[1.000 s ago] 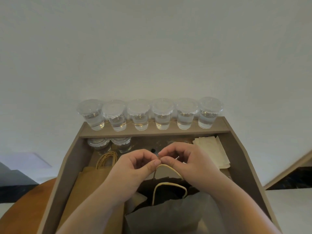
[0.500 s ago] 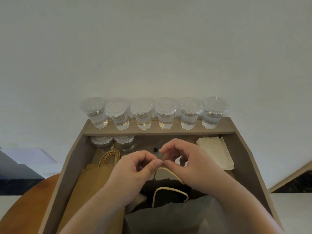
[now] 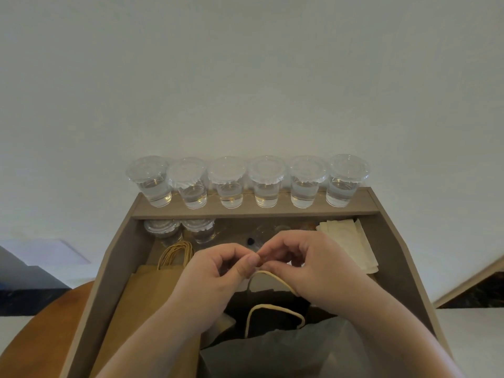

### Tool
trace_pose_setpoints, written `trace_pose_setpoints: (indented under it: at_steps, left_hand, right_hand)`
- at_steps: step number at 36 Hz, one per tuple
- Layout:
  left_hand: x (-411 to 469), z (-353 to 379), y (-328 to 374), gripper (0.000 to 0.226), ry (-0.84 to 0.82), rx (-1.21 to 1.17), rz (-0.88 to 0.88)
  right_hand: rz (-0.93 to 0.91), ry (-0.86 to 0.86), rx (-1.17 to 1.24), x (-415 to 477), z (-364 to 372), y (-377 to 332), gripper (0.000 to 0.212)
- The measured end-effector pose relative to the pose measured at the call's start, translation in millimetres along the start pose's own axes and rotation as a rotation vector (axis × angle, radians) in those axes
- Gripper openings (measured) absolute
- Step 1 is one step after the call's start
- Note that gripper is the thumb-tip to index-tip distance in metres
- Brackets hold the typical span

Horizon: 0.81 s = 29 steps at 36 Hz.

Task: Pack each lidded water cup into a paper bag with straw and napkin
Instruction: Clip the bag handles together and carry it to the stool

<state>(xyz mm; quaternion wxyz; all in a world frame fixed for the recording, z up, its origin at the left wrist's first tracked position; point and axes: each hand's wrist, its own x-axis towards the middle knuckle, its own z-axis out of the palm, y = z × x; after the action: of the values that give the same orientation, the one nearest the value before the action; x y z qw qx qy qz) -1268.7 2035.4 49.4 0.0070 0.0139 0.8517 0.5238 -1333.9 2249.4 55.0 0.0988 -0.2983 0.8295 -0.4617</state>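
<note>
while left hand [image 3: 218,271] and right hand [image 3: 311,264] seemingly pinch something [image 3: 260,262], napkins [image 3: 351,241] lie beside

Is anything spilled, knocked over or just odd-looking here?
Nothing much. The six lidded cups stand upright in a row on the shelf, with no visible spill. Only the napkin stack at the right is slightly fanned, edges not lined up.

L hand [image 3: 218,271] & R hand [image 3: 316,263] curled, tips pinching 1 small bit [image 3: 260,261].
</note>
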Motion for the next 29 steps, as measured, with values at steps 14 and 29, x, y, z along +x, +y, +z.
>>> trace_pose_setpoints:
  at_steps: [14,29]
  left_hand:
    - [-37.2,-30.3,-0.2,0.085,-0.432,0.324,-0.138]
    - [-28.9,15.3,-12.9,0.063,-0.115,0.677,0.032]
  right_hand:
    - [0.156,-0.032,-0.067,-2.0,-5.1,6.2,0.011]
    - [0.217,-0.189,-0.292,-9.1,7.9,-6.9,0.012]
